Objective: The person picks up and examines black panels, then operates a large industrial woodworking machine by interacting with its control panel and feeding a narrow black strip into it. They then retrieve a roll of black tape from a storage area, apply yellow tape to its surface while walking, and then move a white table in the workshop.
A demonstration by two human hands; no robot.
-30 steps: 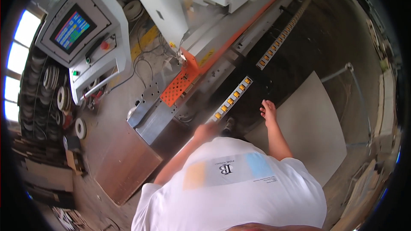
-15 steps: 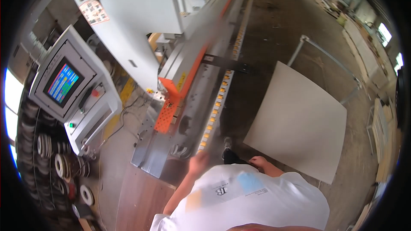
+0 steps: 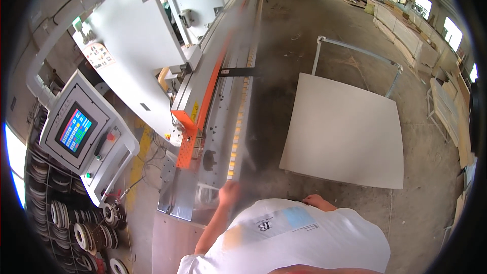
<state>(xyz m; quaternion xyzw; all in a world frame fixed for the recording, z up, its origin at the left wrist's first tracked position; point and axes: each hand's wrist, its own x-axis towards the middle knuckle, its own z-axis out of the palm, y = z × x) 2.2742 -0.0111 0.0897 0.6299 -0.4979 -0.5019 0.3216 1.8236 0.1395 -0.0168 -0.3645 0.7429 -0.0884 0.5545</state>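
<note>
A long, narrow, pale metal rail set with a row of small yellow rollers [image 3: 234, 147] runs away from the person along the right side of a long grey machine bed [image 3: 213, 122]. The rollers sit evenly spaced in single file, bright yellow at the near end and shrinking to a blurred, paler line in the distance. A flat black bar [image 3: 238, 72] crosses the rail farther along. Left of its near part stands a bright orange, perforated metal bracket [image 3: 186, 144].

The person's left hand [image 3: 230, 193] is at the rail's near end, fingers apparently curled; blur hides whether they grip it. The right hand [image 3: 315, 201] is low beside the white printed T-shirt [image 3: 294, 233], partly hidden, so how far its fingers are open cannot be told. To the right, a large, flat, pale board [image 3: 345, 129] lies apart from the rail.

Compared with one second ago, the view has turned, and the rail, which slanted out with a wide gap between it and the orange bracket, is now much closer to the machine. The right hand, then raised over the dark floor, is now down at the waist.
</note>
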